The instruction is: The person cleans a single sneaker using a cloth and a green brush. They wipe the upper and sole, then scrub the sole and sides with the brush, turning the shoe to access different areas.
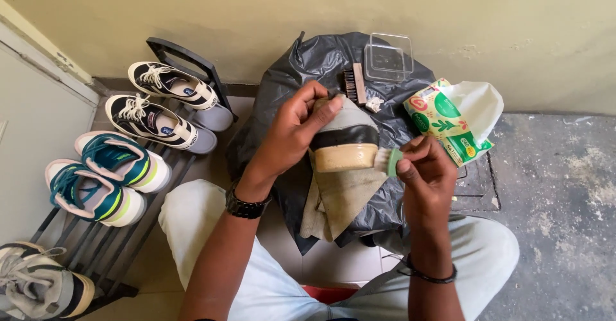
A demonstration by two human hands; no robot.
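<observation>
The left hand (296,123) was closed around a shoe with a black and grey upper and a cream rubber sole (343,143), the fingers curled over its top and the sole turned toward the camera. The right hand (425,170) pinched a small brush with a green handle and pale bristles (387,161) between thumb and fingers, and the bristles touched the right end of the sole. The shoe was held above the middle of a crumpled black plastic bag (301,64) spread on the floor. Under the shoe a beige cloth (339,199) hung down toward the near edge of the bag.

At the far edge of the bag stood a clear square plastic box (388,57), and just beside it lay a wooden brush with dark bristles (353,84). At the right edge of the bag lay a green and white soft package with leaf pictures (449,119), its top open. Right of it the grey concrete floor (564,186) gave open room.

Left of the bag, a black metal shoe rack (186,55) carried 2 black and white sneakers (151,112) and 2 teal and white sneakers (106,173), close against the door.
</observation>
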